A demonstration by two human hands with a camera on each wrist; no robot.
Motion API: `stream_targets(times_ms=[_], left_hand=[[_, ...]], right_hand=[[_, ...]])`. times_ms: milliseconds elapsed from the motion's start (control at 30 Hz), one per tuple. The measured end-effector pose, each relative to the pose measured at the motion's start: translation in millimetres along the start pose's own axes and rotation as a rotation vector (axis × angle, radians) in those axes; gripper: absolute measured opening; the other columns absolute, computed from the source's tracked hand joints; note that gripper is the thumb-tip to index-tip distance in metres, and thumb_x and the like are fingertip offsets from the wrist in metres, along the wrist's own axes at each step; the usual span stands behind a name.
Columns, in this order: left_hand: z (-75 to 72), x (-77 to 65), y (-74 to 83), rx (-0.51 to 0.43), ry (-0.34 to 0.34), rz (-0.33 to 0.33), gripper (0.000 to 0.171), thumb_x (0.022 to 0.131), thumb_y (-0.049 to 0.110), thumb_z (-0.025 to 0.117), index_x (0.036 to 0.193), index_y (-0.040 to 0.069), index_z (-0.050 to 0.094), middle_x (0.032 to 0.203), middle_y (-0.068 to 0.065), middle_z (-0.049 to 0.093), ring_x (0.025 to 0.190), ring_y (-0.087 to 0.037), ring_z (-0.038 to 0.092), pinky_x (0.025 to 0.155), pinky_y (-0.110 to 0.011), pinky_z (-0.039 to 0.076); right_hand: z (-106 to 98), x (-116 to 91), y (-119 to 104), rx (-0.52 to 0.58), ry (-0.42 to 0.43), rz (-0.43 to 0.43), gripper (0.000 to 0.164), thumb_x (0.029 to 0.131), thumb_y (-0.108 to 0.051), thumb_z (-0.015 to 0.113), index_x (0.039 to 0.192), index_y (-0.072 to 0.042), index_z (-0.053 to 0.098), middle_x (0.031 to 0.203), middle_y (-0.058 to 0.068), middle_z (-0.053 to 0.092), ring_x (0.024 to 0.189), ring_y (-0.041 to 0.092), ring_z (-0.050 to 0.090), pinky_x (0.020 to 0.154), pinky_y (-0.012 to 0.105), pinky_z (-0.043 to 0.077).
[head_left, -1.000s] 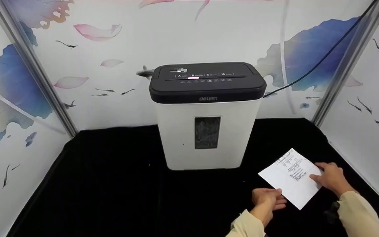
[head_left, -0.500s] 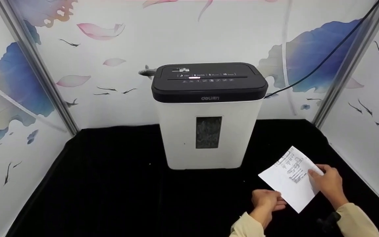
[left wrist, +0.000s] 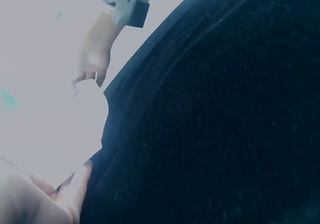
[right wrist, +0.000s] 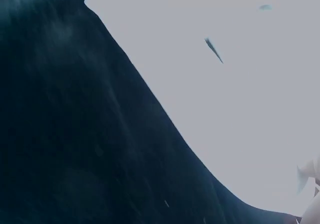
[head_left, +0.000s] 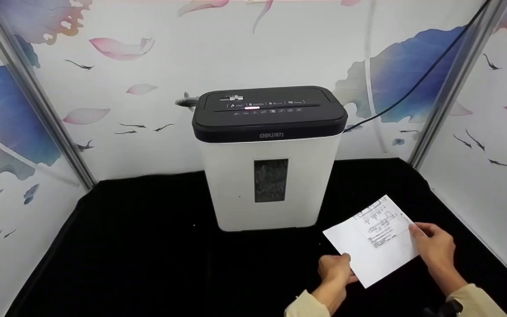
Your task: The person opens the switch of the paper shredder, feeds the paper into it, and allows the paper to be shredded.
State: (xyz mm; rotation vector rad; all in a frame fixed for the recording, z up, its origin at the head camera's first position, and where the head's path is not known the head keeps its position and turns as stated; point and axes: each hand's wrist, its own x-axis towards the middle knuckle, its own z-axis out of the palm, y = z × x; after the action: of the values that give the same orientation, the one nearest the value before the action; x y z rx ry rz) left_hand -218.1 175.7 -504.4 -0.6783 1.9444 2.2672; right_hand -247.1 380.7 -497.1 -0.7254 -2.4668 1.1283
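A white sheet of paper [head_left: 363,255] with a printed line drawing and text is held between both hands at the right front. My left hand [head_left: 335,273] pinches its lower left edge, thumb on top and fingers beneath. My right hand [head_left: 438,248] grips the right edge, its thumb lying on the printed side. In the left wrist view the paper [left wrist: 55,129] is washed out, with the left hand [left wrist: 50,199] at its near edge and the right hand [left wrist: 95,56] at the far one. The right wrist view shows the overexposed sheet [right wrist: 210,93] over black cloth.
A white paper shredder [head_left: 231,185] with a black top and a dark window stands at centre back. A light glows at its feed slot [head_left: 253,108]. Its black cable [head_left: 412,90] runs up to the right. Black cloth [head_left: 139,246] covers the table, with printed panels around it.
The right hand has settled around the paper's right edge. The sheet and both hands have moved left in the view and the paper has turned slightly. The view itself has shifted a little.
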Motion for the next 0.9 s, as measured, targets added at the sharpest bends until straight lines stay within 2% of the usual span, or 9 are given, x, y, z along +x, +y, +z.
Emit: stream_targets(times_ms=[133,233,333,467,567,667,733,900], left_hand=[[-15.4,1.8,10.8,0.032,0.073,0.066,0.007,0.074,0.005,0.063,0.069,0.004,0.057,0.063,-0.005,0.056,0.042,-0.011,0.052,0.04,-0.023,0.047],[-25.2,0.8,20.6,0.052,0.095,0.09,0.007,0.072,0.008,0.064,0.068,0.006,0.058,0.061,-0.003,0.056,0.039,-0.01,0.048,0.039,-0.021,0.044],[-36.2,-2.7,28.6,0.069,0.085,0.108,0.007,0.071,0.007,0.065,0.07,0.006,0.058,0.064,-0.002,0.056,0.045,-0.01,0.05,0.041,-0.022,0.046],[-54.1,-6.5,37.3,0.132,0.075,0.14,0.008,0.068,0.007,0.066,0.073,0.007,0.06,0.069,-0.002,0.058,0.058,-0.011,0.053,0.051,-0.023,0.047],[-66.8,-7.4,45.0,0.188,0.083,0.183,0.01,0.067,0.007,0.068,0.074,0.009,0.062,0.069,0.0,0.06,0.062,-0.01,0.053,0.057,-0.024,0.045],[-77.3,-7.5,53.1,0.207,0.076,0.234,0.01,0.068,0.009,0.07,0.076,0.01,0.064,0.068,0.001,0.062,0.062,-0.008,0.055,0.058,-0.024,0.046],[-83.4,-8.1,57.9,0.216,0.069,0.266,0.009,0.07,0.011,0.072,0.077,0.01,0.065,0.068,0.001,0.063,0.061,-0.007,0.055,0.057,-0.023,0.046],[-99.3,-11.0,68.2,0.251,0.058,0.353,0.009,0.072,0.013,0.075,0.076,0.012,0.067,0.068,0.003,0.065,0.063,-0.004,0.056,0.057,-0.02,0.047]], right_hand=[[1.1,-15.4,-13.3,0.043,-0.022,-0.009,0.04,0.091,-0.035,0.054,0.115,-0.003,0.06,0.111,0.019,0.06,0.069,0.002,0.048,0.056,0.015,0.041],[0.2,-26.2,-22.1,0.066,-0.034,-0.015,0.04,0.092,-0.034,0.053,0.117,-0.003,0.058,0.111,0.017,0.059,0.07,0.0,0.048,0.057,0.014,0.042],[0.5,-36.2,-28.9,0.085,-0.036,-0.028,0.04,0.092,-0.034,0.054,0.116,-0.003,0.058,0.112,0.016,0.06,0.072,-0.004,0.047,0.059,0.012,0.042],[1.0,-49.4,-36.7,0.118,-0.054,-0.045,0.039,0.091,-0.033,0.055,0.115,-0.003,0.056,0.111,0.013,0.06,0.075,-0.007,0.047,0.062,0.01,0.043],[-1.7,-56.2,-41.4,0.142,-0.071,-0.068,0.037,0.091,-0.032,0.056,0.114,-0.003,0.054,0.1,0.0,0.061,0.076,-0.008,0.048,0.064,0.009,0.044],[-5.0,-60.1,-44.5,0.162,-0.078,-0.104,0.036,0.09,-0.031,0.057,0.112,-0.003,0.053,0.089,-0.017,0.056,0.077,-0.01,0.049,0.065,0.008,0.045],[-6.3,-62.7,-46.6,0.167,-0.078,-0.129,0.034,0.091,-0.029,0.057,0.111,-0.002,0.053,0.085,-0.024,0.052,0.077,-0.01,0.049,0.065,0.008,0.045],[-5.4,-69.8,-56.8,0.148,-0.081,-0.186,0.03,0.091,-0.028,0.057,0.107,-0.003,0.054,0.083,-0.02,0.053,0.074,-0.007,0.05,0.062,0.011,0.044]])
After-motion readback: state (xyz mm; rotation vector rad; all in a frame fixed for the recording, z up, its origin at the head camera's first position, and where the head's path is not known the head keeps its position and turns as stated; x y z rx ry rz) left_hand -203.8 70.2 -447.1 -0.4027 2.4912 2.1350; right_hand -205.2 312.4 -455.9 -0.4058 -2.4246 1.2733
